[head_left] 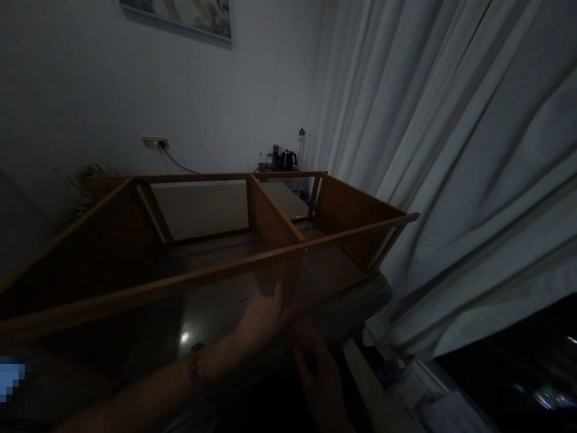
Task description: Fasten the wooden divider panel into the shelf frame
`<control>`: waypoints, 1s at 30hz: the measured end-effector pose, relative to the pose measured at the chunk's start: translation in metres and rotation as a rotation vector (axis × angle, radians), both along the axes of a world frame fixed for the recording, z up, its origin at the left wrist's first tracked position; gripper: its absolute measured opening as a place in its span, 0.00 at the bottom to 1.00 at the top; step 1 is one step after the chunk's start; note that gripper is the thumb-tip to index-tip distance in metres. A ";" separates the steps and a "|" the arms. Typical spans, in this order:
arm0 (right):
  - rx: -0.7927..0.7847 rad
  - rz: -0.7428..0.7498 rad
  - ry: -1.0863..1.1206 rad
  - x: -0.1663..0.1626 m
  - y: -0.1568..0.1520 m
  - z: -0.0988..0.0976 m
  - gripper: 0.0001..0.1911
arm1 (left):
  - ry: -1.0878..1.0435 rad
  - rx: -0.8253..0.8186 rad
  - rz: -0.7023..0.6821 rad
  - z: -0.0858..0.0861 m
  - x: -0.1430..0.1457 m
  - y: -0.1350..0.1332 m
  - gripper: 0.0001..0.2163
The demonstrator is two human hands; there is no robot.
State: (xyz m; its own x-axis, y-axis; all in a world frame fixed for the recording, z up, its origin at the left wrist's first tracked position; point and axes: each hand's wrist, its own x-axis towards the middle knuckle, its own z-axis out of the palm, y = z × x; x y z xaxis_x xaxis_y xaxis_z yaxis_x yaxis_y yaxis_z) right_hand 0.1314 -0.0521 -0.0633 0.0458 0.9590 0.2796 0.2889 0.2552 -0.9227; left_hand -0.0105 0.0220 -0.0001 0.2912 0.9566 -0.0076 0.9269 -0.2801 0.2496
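Observation:
A wooden shelf frame (pixel 270 225) with a middle divider lies on a dark glossy table (pixel 211 313) in a dim room. My left hand (pixel 264 316) reaches up to the lower end of the divider, thumb raised and touching the wood near the front rail; its fingers are hidden behind the panel. A bracelet sits on that wrist. My right hand (pixel 318 367) hovers just below and to the right, in deep shadow, with fingers curled; whether it holds anything is too dark to make out.
White curtains (pixel 451 180) hang along the right side. A kettle and dark items (pixel 283 159) stand on a far surface by the wall. A wall socket with a cable (pixel 155 142) is behind the frame. Pale papers (pixel 433 403) lie at lower right.

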 end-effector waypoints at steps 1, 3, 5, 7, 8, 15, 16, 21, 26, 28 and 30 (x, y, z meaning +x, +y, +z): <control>0.062 0.006 -0.119 0.003 0.000 -0.002 0.13 | -0.001 0.006 -0.002 -0.001 0.000 0.000 0.25; 0.156 0.022 -0.300 0.008 0.001 -0.006 0.14 | -0.005 0.005 -0.002 -0.001 0.000 0.000 0.24; 0.199 0.020 -0.394 0.013 0.002 -0.007 0.15 | -0.010 -0.003 -0.002 0.001 0.000 -0.001 0.24; 0.194 0.012 -0.389 0.014 0.002 -0.006 0.14 | -0.004 -0.020 0.006 0.004 0.000 -0.002 0.24; 0.163 -0.001 -0.344 0.013 0.002 -0.005 0.14 | 0.000 -0.032 0.008 0.005 0.001 -0.002 0.24; -0.345 0.051 0.283 0.001 0.006 -0.001 0.19 | 0.001 -0.060 -0.027 0.007 0.000 -0.001 0.25; -0.378 0.065 0.354 0.001 0.007 -0.003 0.20 | 0.009 -0.058 -0.026 0.007 0.000 -0.001 0.25; -0.430 -0.011 0.540 0.001 0.009 -0.012 0.20 | 0.020 -0.044 -0.022 0.005 -0.001 -0.002 0.24; -0.438 -0.011 0.535 0.000 0.008 -0.010 0.17 | -0.008 -0.062 -0.021 0.007 -0.001 -0.003 0.25; -0.400 0.002 0.482 0.000 0.006 -0.006 0.18 | -0.011 -0.045 -0.013 0.007 -0.001 -0.003 0.24; -0.314 -0.032 0.330 0.000 0.003 -0.002 0.18 | -0.009 -0.031 -0.013 0.005 -0.001 -0.003 0.24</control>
